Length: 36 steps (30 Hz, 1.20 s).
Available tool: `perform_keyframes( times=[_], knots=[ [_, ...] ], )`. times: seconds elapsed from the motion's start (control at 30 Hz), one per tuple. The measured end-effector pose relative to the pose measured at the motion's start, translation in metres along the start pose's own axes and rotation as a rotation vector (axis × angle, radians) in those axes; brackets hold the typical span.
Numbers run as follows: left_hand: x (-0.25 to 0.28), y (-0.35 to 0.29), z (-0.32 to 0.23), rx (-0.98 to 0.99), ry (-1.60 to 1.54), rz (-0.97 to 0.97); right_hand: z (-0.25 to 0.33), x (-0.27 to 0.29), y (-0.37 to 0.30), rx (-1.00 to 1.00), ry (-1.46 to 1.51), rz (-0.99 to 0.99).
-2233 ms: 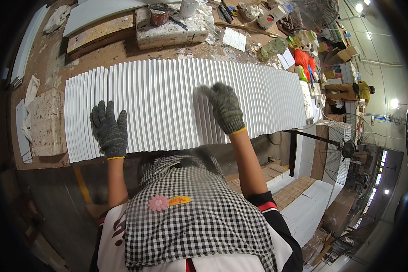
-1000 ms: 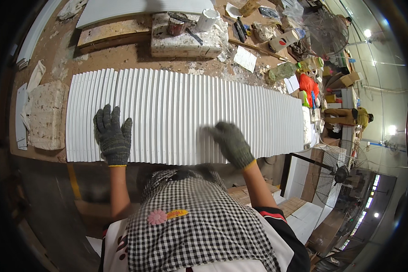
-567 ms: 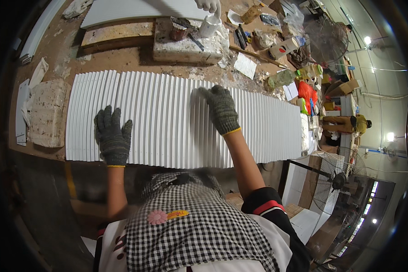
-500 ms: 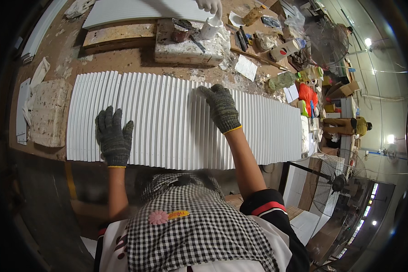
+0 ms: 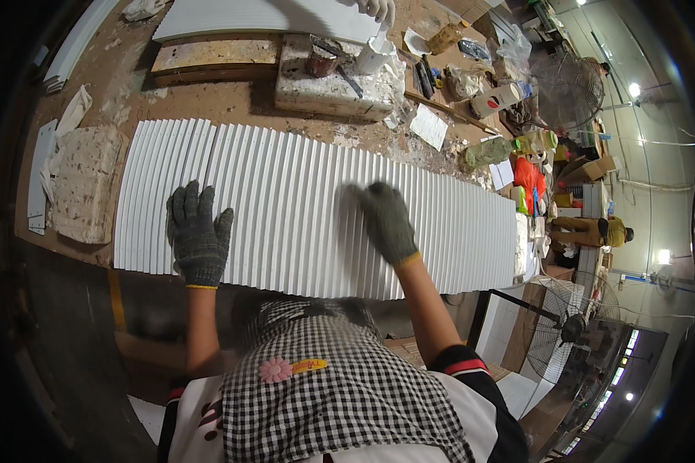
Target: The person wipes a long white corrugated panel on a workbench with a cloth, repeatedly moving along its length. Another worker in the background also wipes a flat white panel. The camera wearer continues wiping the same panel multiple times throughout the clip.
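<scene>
A long row of narrow white strips [image 5: 286, 212] lies packed side by side across the table in front of me. My left hand [image 5: 200, 235], in a dark grey knitted glove, rests flat on the strips toward the left end, fingers spread. Over the middle of the row is my right hand [image 5: 388, 224], gloved alike with a yellow cuff. Its fingers point away from me and are smeared by motion; whether they touch the strips or grip anything I cannot make out.
Left of the strips stands a paint-stained block [image 5: 89, 185]. Beyond them, another stained block [image 5: 332, 96] carries a dark red pot [image 5: 321, 62] and a white cup [image 5: 374, 54], with another person's hand [image 5: 378, 9] at the cup. Bottles [image 5: 490, 152] and papers [image 5: 428, 126] lie at the right.
My right hand has drawn back toward me, from the far edge of the strips to their middle. My left hand stays in place on the strips. The view has shifted slightly.
</scene>
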State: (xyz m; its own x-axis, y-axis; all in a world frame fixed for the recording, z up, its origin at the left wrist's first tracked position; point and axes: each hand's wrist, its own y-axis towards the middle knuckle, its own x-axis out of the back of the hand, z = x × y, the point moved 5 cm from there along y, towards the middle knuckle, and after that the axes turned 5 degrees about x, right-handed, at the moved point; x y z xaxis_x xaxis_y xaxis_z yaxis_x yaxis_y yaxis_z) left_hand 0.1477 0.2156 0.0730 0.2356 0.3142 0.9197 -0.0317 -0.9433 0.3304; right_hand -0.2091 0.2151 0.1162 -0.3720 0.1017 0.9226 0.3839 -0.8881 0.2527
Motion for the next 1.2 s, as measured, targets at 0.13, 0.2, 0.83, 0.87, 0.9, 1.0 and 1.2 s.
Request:
perform_keyframes(
  times=[0.13,0.2,0.83,0.87,0.9,1.0,1.2],
  knots=[
    [0.001,-0.003,0.000,0.004,-0.048,0.005,-0.068,-0.031,0.065,-0.219,-0.034,0.033],
    [0.001,-0.004,0.000,-0.006,-0.021,0.003,-0.071,-0.033,0.070,-0.261,0.148,0.041],
    [0.000,-0.002,0.000,-0.003,0.000,-0.007,-0.022,-0.022,0.039,-0.054,-0.144,-0.149],
    [-0.001,-0.002,0.000,-0.002,0.004,-0.001,-0.025,-0.025,0.038,-0.073,-0.101,-0.103],
    [-0.001,-0.001,0.000,0.002,0.006,0.004,-0.021,-0.026,0.033,-0.089,-0.060,-0.057],
    [-0.001,-0.002,-0.001,-0.006,-0.002,-0.009,0.014,-0.007,-0.008,-0.024,-0.003,0.123],
    [-0.006,-0.003,0.001,0.034,0.013,0.024,0.084,0.007,-0.069,0.041,0.094,0.460]
  ],
)
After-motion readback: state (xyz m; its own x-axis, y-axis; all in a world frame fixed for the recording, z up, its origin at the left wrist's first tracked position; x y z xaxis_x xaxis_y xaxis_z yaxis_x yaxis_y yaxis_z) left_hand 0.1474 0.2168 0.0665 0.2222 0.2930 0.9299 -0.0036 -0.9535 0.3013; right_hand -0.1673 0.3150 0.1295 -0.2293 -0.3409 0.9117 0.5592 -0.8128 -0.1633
